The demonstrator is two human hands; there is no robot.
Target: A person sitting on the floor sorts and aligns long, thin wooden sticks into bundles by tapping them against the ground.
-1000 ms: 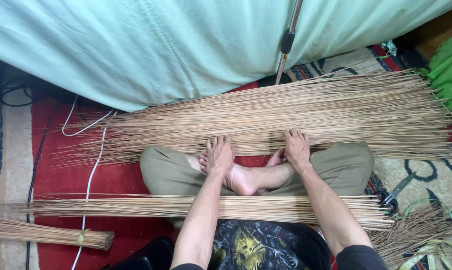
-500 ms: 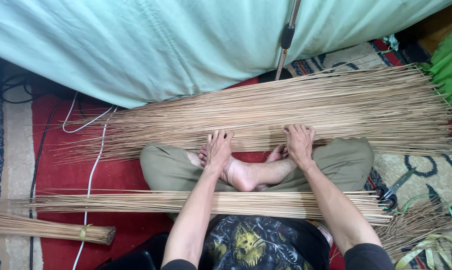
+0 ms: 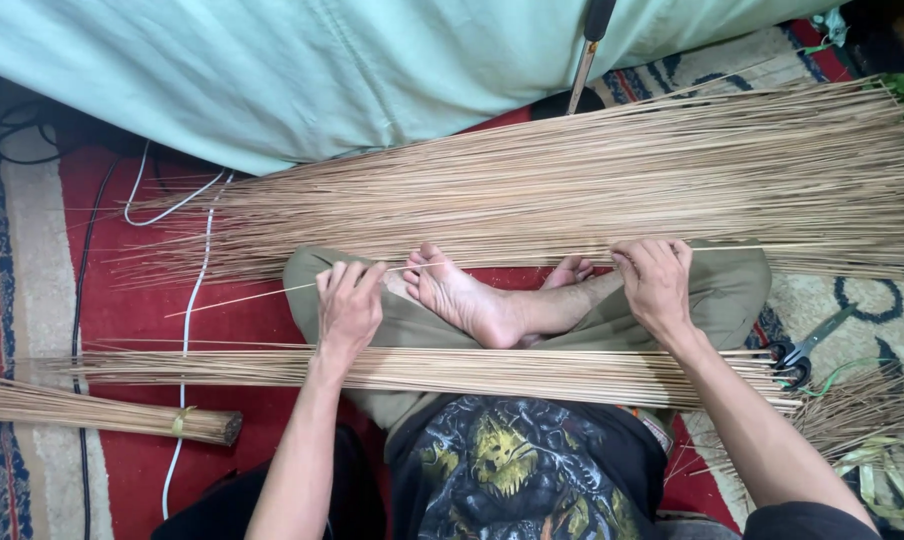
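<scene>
Where a red patterned rug (image 3: 142,300) covers the floor, a pale green cloth (image 3: 272,70) is spread across the upper part of the frame, with white cables (image 3: 208,250) trailing at upper left. A broad layer of thin tan sticks (image 3: 622,170) is laid across the middle of the frame, and a narrower layer (image 3: 532,372) is rested over the lap at centre. A tied bundle of sticks (image 3: 92,415) is seen at lower left, scissors (image 3: 807,345) at right, green strips (image 3: 887,455) at lower right. No containers are shown.

A single thin stick (image 3: 262,293) is stretched across the crossed legs, left of centre to right. It is pinched by the left hand (image 3: 350,305), fingers curled closed on it, and likewise by the right hand (image 3: 657,285), fingers closed around it.
</scene>
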